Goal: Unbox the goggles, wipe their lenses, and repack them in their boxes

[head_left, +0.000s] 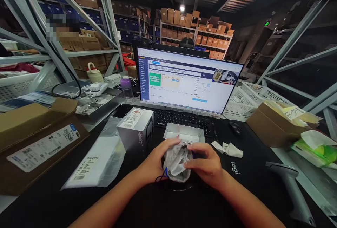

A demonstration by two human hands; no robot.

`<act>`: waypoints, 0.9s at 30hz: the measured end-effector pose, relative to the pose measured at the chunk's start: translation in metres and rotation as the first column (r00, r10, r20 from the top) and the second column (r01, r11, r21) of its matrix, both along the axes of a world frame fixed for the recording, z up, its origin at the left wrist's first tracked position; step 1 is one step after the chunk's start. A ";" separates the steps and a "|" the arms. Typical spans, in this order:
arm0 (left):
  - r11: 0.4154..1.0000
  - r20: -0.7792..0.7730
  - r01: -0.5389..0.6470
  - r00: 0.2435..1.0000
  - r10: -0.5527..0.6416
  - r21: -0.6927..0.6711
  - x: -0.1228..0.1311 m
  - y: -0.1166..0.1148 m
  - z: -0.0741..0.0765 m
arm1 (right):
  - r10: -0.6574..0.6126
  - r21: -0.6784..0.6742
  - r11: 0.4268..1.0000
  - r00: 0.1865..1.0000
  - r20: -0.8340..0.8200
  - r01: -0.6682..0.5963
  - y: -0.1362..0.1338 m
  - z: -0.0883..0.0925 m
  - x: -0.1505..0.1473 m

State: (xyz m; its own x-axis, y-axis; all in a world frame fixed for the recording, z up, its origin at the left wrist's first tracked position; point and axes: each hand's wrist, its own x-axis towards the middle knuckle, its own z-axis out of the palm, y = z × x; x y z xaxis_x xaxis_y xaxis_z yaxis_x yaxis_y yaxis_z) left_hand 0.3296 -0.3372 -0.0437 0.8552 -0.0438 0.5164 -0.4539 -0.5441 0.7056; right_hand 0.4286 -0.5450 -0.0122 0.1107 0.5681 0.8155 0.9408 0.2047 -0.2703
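A small grey drawstring pouch [177, 177] with a blue cord is held at the middle of the desk, its mouth turned toward me. My left hand [160, 156] is closed around the pouch's left side. At the right rim, my right hand [207, 161] has thumb and fingers closed on the pouch. Whitish, semi-clear wrapping [180, 163] shows inside the mouth; what it covers I cannot make out. Just behind the hands lies an open white box [184, 129]. A taller white printed box [135, 129] stands to the left, beside a plastic-wrapped white package [97, 161].
A monitor [189, 77] and keyboard [176, 117] stand behind the hands. At right are a mouse [234, 128], crumpled white scraps [232, 150], a barcode scanner [292, 189] and a cardboard box [268, 124]. A large labelled carton [39, 150] fills the left side.
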 end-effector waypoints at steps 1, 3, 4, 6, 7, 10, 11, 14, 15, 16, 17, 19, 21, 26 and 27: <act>0.999 0.022 -0.040 0.999 0.040 -0.006 0.001 0.001 0.002 | 0.003 -0.017 1.000 1.000 0.016 -0.003 -0.001 0.002 -0.001; 0.989 0.069 -0.146 0.987 0.148 -0.032 0.001 0.001 0.004 | 0.001 -0.105 0.994 0.997 0.077 0.007 -0.004 0.011 -0.001; 0.981 0.076 -0.190 0.978 0.193 -0.050 0.001 0.000 0.005 | -0.011 -0.169 0.985 0.993 0.119 0.031 -0.007 0.018 0.001; 0.965 0.091 -0.252 0.962 0.258 -0.078 0.000 -0.004 0.005 | -0.067 -0.309 0.943 0.978 0.196 0.126 -0.013 0.033 0.004; 0.957 0.105 -0.278 0.952 0.286 -0.089 -0.001 -0.006 0.005 | -0.103 -0.365 0.914 0.970 0.220 0.180 -0.017 0.039 0.005; 0.940 0.163 -0.328 0.926 0.340 -0.098 -0.004 -0.013 0.004 | -0.158 -0.461 0.859 0.972 0.172 0.221 -0.024 0.052 0.003; 0.936 0.183 -0.340 0.918 0.351 -0.089 -0.005 -0.015 0.004 | -0.155 -0.476 0.858 0.981 0.120 0.194 -0.025 0.053 0.000; 0.919 0.227 -0.393 0.892 0.392 -0.041 -0.011 -0.022 0.003 | -0.139 -0.519 0.847 0.990 -0.018 0.110 -0.023 0.050 -0.011; 0.908 0.241 -0.418 0.879 0.411 -0.023 -0.013 -0.025 0.003 | -0.139 -0.535 0.839 0.989 -0.043 0.095 -0.022 0.048 -0.014; 0.898 0.257 -0.441 0.867 0.427 -0.004 -0.016 -0.027 0.002 | -0.135 -0.547 0.833 0.989 -0.058 0.081 -0.020 0.046 -0.016; 0.887 0.276 -0.461 0.855 0.440 0.015 -0.018 -0.029 0.002 | -0.127 -0.553 0.830 0.990 -0.066 0.070 -0.019 0.044 -0.018; 0.866 0.321 -0.498 0.828 0.459 0.048 -0.022 -0.034 0.002 | -0.119 -0.564 0.824 0.990 -0.077 0.055 -0.017 0.041 -0.018; 0.849 0.344 -0.525 0.809 0.478 0.056 -0.023 -0.038 0.002 | -0.123 -0.580 0.813 0.989 -0.080 0.054 -0.015 0.038 -0.017; 0.864 0.200 -0.500 0.843 0.500 -0.054 -0.024 -0.043 0.002 | -0.073 -0.548 0.836 0.996 -0.042 0.038 -0.006 0.028 -0.012; 0.879 0.169 -0.470 0.863 0.476 -0.076 -0.024 -0.042 0.001 | -0.074 -0.508 0.860 0.997 -0.031 0.049 -0.006 0.027 -0.009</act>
